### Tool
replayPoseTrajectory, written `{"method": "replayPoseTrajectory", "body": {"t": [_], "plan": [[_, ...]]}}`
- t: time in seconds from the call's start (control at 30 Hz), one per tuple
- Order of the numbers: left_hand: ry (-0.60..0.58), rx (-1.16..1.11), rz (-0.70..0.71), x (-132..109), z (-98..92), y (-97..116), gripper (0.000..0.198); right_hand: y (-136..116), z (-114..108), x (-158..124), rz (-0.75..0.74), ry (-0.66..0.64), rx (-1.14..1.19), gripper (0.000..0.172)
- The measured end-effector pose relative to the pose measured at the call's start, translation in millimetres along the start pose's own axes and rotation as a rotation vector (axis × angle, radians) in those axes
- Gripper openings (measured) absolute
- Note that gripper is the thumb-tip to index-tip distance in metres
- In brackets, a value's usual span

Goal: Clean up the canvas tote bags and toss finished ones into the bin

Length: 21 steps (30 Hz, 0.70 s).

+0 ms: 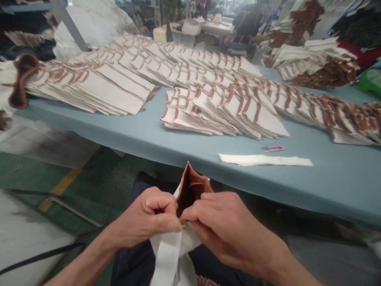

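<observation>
Above my lap I hold a fabric pouch [199, 178], white outside with a brown inside, its mouth spread and facing up. My left hand [151, 214] is closed on the near left part of the rim, thumb pressed against the curled fingers. A white fabric strip [167, 258] hangs down from under the left thumb. My right hand [232, 226] pinches the near right part of the rim, close beside the left fingertips. Both hands partly cover the rim, so I cannot tell how strip and pouch join there.
Rows of overlapping white and brown fabric pieces [208, 107] cover much of the blue table [143, 131]. Near its front edge lie pink-handled thread snips [274, 148] and flat white strips [264, 160]. A brown strap-like piece [22, 81] hangs at the left; a stacked pile [318, 63] stands back right.
</observation>
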<state>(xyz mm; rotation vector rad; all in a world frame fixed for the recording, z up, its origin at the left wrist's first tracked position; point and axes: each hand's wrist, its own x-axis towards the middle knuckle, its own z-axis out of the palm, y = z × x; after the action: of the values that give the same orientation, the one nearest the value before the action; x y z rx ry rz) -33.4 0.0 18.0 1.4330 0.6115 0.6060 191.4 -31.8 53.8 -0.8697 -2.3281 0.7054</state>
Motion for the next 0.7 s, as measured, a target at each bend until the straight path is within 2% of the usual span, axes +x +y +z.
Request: {"method": "replayPoseTrajectory", "body": {"t": [0.1, 0.2, 0.3, 0.37, 0.47, 0.53, 0.6, 0.7], "plan": [[-0.090, 0.252, -0.016, -10.7, -4.9, 19.6, 0.043, -14.5, 0.8, 1.1, -0.036, -0.037, -0.121, 0.028], [-0.123, 0.464, -0.031, -19.9, -3.2, 33.5, 0.035, -20.6, 5.7, 0.1, -0.056, -0.054, -0.173, 0.030], [-0.127, 0.628, 0.005, -29.5, 6.5, 36.2, 0.030, -18.2, 10.1, -1.0, -0.048, -0.096, -0.099, 0.028], [-0.136, 0.700, 0.069, -39.0, 14.4, 33.3, 0.027, -13.2, 10.9, -0.5, -0.036, -0.128, -0.007, 0.033], [-0.125, 0.742, 0.133, -55.9, 20.0, 27.1, 0.024, -0.2, 10.3, 1.6, -0.018, -0.108, 0.132, 0.052], [-0.094, 0.724, 0.126, -64.1, 17.0, 22.7, 0.022, 11.8, 10.0, 2.7, -0.020, -0.060, 0.168, 0.060], [-0.061, 0.634, 0.090, -67.0, 10.5, 18.3, 0.026, 23.9, 10.4, 2.9, -0.029, -0.016, 0.138, 0.055], [-0.017, 0.480, 0.030, -62.8, 1.3, 13.5, 0.036, 36.0, 12.9, 2.0, -0.007, -0.003, 0.043, 0.032]]}}
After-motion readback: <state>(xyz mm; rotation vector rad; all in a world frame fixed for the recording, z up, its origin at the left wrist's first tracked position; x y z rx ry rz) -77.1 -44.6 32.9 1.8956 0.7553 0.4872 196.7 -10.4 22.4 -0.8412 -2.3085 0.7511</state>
